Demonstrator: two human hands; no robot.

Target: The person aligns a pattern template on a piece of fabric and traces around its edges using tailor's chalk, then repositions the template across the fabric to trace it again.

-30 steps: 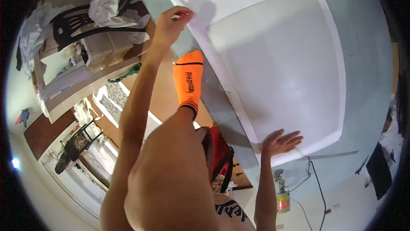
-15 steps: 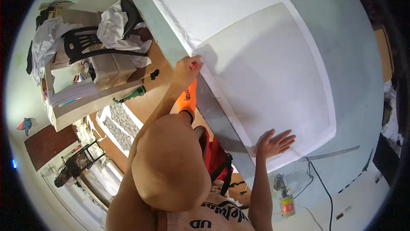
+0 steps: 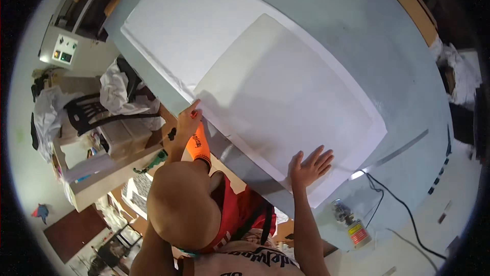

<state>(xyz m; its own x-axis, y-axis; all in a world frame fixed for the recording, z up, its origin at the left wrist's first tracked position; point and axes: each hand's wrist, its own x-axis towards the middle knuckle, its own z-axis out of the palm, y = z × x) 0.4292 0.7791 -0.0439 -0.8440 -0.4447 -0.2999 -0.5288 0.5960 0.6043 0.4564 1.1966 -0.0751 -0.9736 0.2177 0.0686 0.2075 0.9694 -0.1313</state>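
White sheet material is under both your hands. Your right hand (image 3: 310,166) lies flat and wide open, fingers spread, palm pressed on the near corner of the white sheet (image 3: 286,97), gripping nothing. Your left hand (image 3: 189,119) is further along the same near edge, fingers loosely curled, fingertips touching the sheet's corner where it meets the counter's rim; whether it pinches the edge or only presses on it, you cannot tell from here. That sheet rests on a larger white layer (image 3: 178,26), and both spread across the pale grey-blue counter (image 3: 388,56). Just right of your right hand, a small cutting tool with a yellow and red label (image 3: 349,222) sits near the counter's edge, its black cable (image 3: 403,209) trailing away. Beyond your left hand, a black plastic chair (image 3: 94,113) carries crumpled white cloth.
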